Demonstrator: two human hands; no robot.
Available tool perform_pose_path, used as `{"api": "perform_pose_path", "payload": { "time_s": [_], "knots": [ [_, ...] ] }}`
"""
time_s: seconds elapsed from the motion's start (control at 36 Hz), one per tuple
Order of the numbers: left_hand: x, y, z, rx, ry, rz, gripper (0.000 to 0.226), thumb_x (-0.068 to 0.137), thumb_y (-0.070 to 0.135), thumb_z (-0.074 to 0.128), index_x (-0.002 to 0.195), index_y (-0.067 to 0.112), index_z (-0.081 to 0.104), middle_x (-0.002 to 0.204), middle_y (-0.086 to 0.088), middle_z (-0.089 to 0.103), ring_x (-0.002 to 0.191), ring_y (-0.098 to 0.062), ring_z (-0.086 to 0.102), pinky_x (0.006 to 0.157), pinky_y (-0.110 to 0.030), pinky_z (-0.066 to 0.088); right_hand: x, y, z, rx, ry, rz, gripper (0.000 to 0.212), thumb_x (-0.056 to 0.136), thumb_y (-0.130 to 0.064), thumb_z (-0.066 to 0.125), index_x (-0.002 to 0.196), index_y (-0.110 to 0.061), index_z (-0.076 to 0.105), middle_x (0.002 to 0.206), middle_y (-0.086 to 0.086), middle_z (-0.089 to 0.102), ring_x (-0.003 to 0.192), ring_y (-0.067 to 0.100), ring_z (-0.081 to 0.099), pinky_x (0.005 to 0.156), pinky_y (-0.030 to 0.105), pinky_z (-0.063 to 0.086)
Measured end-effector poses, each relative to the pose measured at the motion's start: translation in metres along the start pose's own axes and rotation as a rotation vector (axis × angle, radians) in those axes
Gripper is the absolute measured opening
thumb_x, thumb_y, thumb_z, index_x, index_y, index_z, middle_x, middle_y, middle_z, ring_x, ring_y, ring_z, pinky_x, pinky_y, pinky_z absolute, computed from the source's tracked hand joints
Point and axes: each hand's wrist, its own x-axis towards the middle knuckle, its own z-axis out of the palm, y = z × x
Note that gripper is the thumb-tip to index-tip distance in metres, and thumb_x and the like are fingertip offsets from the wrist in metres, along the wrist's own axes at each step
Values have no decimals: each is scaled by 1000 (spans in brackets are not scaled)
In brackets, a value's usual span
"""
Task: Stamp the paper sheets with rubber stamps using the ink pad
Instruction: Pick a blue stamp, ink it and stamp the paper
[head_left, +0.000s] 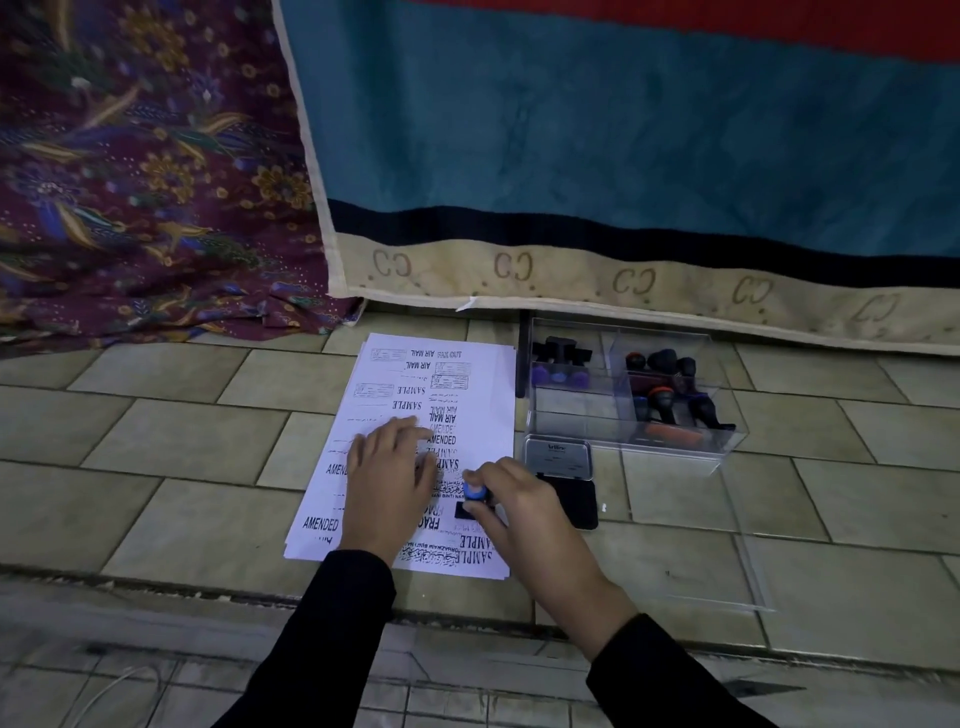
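A: Stamp w/ round blue knob and black rectangular base (474, 500) sits upright on the top white printed paper sheet (415, 395), right hand (524, 514) pinching the knob.
B: Handling?
A: Prob light, rigid; knob's the grip. Left hand (389, 478) flat, fingers spread, pins thin floppy paper on floor tiles.

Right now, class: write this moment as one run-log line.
left hand: flat on paper | right hand: pressing stamp on paper | ink pad: open beside paper
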Motion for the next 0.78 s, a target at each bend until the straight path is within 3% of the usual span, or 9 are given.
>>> {"api": "perform_pose_path", "payload": {
  "time_s": [0.08, 0.19, 0.28, 0.36, 0.47, 0.58, 0.67, 0.78],
  "knots": [
    [0, 0, 0, 3, -2, 0, 26, 90, 28, 49, 113, 24, 58, 130, 3, 53, 122, -19, 43, 112, -46, 21, -4, 0, 2, 0, 10, 2, 15, 85, -12, 64, 99, -15, 59, 94, 0, 58, 86, 15, 61, 76, 19, 45],
    [-1, 0, -1, 6, -17, -3, 25, 91, 29, 48, 114, 26, 57, 132, 5, 52, 123, -17, 41, 112, -44, 19, -7, -2, 4, 34, 38, 16, 15, 84, -8, 65, 99, -11, 61, 96, -1, 60, 89, 12, 61, 82, 12, 41],
    [-1, 0, -1, 1, -16, -6, 25, 91, 29, 49, 114, 26, 57, 131, 5, 52, 123, -17, 41, 112, -43, 18, -8, -2, 0, 64, 55, 28, 14, 84, -8, 66, 98, -11, 61, 99, -1, 62, 88, 9, 61, 80, 18, 47],
    [0, 0, -1, -2, -14, -9, 24, 90, 29, 50, 113, 27, 58, 130, 6, 52, 121, -17, 43, 112, -44, 20, -3, -1, -18, 143, 168, 89, 18, 83, -10, 69, 99, -14, 64, 95, -7, 62, 78, 6, 60, 73, 14, 48],
    [-1, 1, -2, -16, -16, -11, 23, 90, 26, 52, 112, 27, 58, 130, 6, 52, 121, -16, 42, 113, -43, 18, 12, 4, -63, 239, 355, 169, 24, 80, -10, 71, 99, -21, 59, 90, -15, 62, 81, -5, 61, 74, 7, 48],
    [-1, 2, -3, -7, -26, -16, 24, 91, 30, 49, 114, 28, 57, 132, 7, 51, 123, -16, 41, 114, -41, 15, 29, 30, -107, 225, 434, 298, 27, 81, -16, 68, 103, -17, 54, 92, -12, 62, 84, 0, 63, 77, 19, 54],
    [-1, 3, -5, -13, -30, -20, 30, 89, 35, 44, 115, 28, 57, 132, 7, 51, 124, -16, 41, 114, -41, 15, 42, 53, -125, 188, 504, 320, 21, 82, -13, 69, 97, -16, 55, 90, -2, 65, 79, 7, 64, 72, 20, 54],
    [-1, 4, -5, -19, -21, -26, 23, 91, 26, 54, 114, 27, 58, 131, 7, 51, 124, -16, 41, 114, -40, 14, 62, 77, -122, 56, 444, 400, 17, 84, -16, 68, 97, -15, 59, 89, -1, 63, 71, -2, 59, 58, 7, 43]
  ]
}}
